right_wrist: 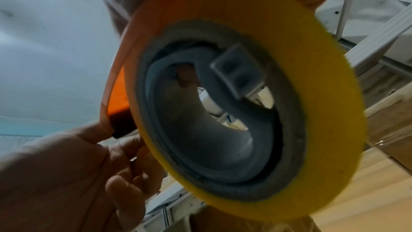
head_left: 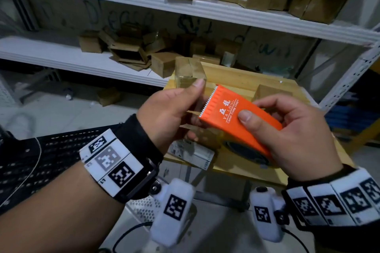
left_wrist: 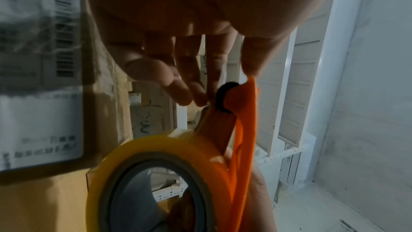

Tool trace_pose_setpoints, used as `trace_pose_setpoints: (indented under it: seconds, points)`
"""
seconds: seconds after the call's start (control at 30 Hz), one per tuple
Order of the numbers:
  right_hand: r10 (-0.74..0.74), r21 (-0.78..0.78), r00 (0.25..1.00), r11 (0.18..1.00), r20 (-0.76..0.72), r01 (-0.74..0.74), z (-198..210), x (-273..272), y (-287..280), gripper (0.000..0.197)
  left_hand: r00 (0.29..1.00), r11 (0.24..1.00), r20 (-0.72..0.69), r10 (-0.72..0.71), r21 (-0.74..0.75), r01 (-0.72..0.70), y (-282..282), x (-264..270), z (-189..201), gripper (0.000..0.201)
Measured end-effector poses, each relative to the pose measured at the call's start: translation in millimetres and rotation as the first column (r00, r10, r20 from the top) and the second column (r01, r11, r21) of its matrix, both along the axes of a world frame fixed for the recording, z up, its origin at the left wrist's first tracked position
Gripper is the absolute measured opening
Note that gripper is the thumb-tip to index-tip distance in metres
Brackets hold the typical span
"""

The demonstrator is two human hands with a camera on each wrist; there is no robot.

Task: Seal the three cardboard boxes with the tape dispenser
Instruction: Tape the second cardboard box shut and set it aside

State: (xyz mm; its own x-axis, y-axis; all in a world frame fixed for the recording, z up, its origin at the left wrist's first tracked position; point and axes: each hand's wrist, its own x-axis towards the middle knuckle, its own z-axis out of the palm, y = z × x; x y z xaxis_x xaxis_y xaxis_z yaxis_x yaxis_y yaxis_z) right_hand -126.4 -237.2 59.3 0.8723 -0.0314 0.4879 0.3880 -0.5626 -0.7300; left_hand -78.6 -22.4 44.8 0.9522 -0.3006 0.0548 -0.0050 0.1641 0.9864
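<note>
Both hands are working the orange tape dispenser [head_left: 238,118] in mid-air above a small wooden table [head_left: 244,76]. Right hand [head_left: 296,135] is gripping the dispenser body, thumb pressing on the top plate by the white lettering, fingers wrapping round the far side. Left hand [head_left: 174,112] is sitting at the serrated cutter end, thumb and fingers curling in a pinch; a clear strip of tape seems to be running from there, but what exactly it is pinching is hard to tell in the head view. Left wrist view is showing the fingertips [left_wrist: 185,93] closing just beside the dispenser's black roller, with the yellowish tape roll [left_wrist: 160,179] and its grey core below. Right wrist view is filling up with the same tape roll [right_wrist: 245,98], the left hand's fingers [right_wrist: 125,165] curling at its lower left edge. Three cardboard boxes are sitting on the table: a tape-wrapped box [head_left: 190,73] at the far left corner, a small box [head_left: 267,92] behind the dispenser, and a labelled box [head_left: 193,152] directly under the hands, mostly hidden. White metal shelving [head_left: 185,5] behind is holding many more brown cartons, some lying open and flattened. Black mesh basket [head_left: 47,156] is showing at lower left.
</note>
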Motion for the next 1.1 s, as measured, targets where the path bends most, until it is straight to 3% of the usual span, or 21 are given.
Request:
trace_pose_setpoints:
  seconds: [0.2, 0.37, 0.5, 0.77, 0.9, 1.1]
  points:
    - [-0.001, -0.006, 1.0, 1.0, 0.001, 0.001, 0, -2, 1, 0.035, 1.0, 1.0, 0.001, 0.029, -0.004, -0.029, 1, 1, -4, 0.019]
    - [-0.022, -0.041, 1.0, 0.999, -0.012, 0.022, 0, 0, 5, 0.035, 0.943, 0.932, 0.305, 0.136, 0.284, -0.226, 1, 2, -9, 0.026]
    - [-0.06, -0.157, 0.997, 0.986, -0.043, 0.052, 1, 3, 5, 0.035, 0.889, 0.852, 0.414, 0.195, 0.378, -0.362, 2, 4, -11, 0.025]
    - [-0.105, -0.209, 0.983, 0.975, -0.151, 0.072, 11, 6, -6, 0.042, 0.824, 0.738, 0.493, 0.277, 0.44, -0.512, 21, 19, -8, 0.024]
    - [-0.12, -0.233, 0.962, 0.97, -0.246, 0.062, 11, 5, -6, 0.04, 0.869, 0.768, 0.407, 0.281, 0.447, -0.458, 26, 26, -15, 0.023]
    - [-0.175, -0.232, 0.944, 0.967, -0.281, 0.11, 8, 12, -11, 0.03, 0.826, 0.65, 0.482, 0.293, 0.533, -0.542, 40, 38, -8, 0.029]
